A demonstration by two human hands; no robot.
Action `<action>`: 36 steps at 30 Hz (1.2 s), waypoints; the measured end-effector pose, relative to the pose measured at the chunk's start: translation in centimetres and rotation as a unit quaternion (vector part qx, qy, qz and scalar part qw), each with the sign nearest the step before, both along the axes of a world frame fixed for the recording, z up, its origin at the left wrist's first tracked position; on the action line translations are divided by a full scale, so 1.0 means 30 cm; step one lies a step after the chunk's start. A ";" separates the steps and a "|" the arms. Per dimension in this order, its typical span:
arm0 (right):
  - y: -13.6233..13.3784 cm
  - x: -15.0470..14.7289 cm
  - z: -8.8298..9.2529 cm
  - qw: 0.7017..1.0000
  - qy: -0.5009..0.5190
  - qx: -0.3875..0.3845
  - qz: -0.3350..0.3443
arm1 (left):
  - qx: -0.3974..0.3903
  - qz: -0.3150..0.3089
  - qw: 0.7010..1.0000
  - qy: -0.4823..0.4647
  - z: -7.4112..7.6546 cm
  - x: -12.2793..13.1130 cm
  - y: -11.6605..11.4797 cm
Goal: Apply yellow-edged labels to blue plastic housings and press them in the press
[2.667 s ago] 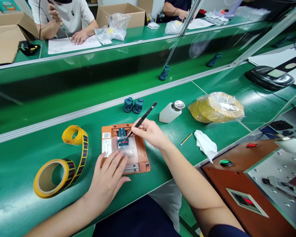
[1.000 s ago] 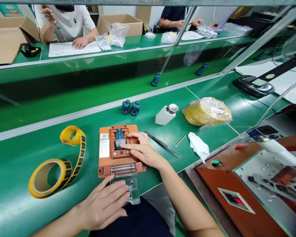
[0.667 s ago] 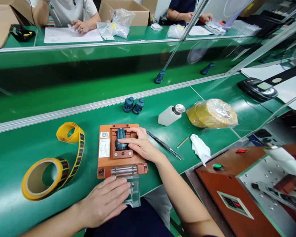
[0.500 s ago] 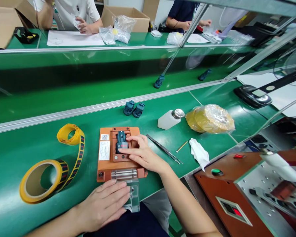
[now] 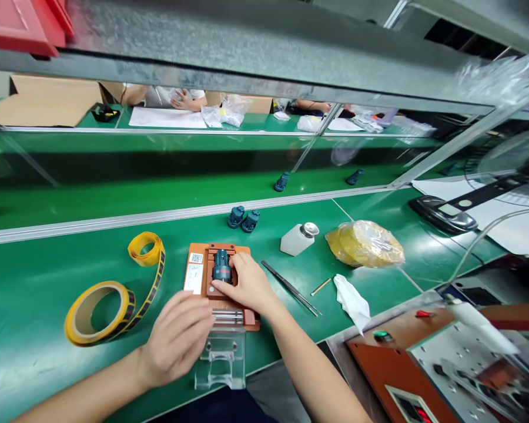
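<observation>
An orange jig lies on the green bench with a small blue part seated in its recess. My right hand rests on the jig, thumb and forefinger closed around the blue part's right and near sides. The jig's clear hinged cover lies flipped open toward me over the bench edge. My left hand hovers just left of the hinge, fingers loosely apart, holding nothing and slightly blurred. Black tweezers lie on the bench right of my right hand.
A yellow tape roll uncoils at the left. Two more blue parts, a white dispenser bottle, a bag of yellow rolls, a thin stick and a white cloth lie beyond and right. A brown machine stands at the lower right. Other people work across the conveyor.
The tweezers were put down and the clear cover flipped open toward me. My right hand went onto the blue part. My left hand has lifted off the cover. The view has tilted up.
</observation>
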State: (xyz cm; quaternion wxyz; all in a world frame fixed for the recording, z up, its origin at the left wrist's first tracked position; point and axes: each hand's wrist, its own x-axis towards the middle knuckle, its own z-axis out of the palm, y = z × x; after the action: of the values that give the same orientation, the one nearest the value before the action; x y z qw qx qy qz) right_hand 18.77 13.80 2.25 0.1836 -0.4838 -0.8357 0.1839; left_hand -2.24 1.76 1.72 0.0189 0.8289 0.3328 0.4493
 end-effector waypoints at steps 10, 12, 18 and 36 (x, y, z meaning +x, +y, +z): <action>-0.091 0.085 0.148 0.977 0.175 0.119 0.024 | -0.400 0.010 0.842 -0.361 0.207 0.160 0.362; -0.122 0.118 0.186 0.970 0.225 0.091 0.010 | -0.426 -0.041 0.827 -0.365 0.229 0.183 0.376; -0.154 0.123 0.197 0.881 0.448 -0.150 -0.035 | -0.461 -0.122 0.754 -0.451 0.271 0.256 0.348; -0.156 0.031 0.206 0.653 0.674 -0.337 -0.078 | -0.464 -0.145 0.742 -0.461 0.250 0.273 0.357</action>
State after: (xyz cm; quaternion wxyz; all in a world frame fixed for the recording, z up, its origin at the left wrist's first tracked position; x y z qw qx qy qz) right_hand 19.70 9.12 8.44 0.5347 -0.3187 -0.3220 0.7133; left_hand 5.94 12.48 9.20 0.6172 0.4477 0.3270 0.5583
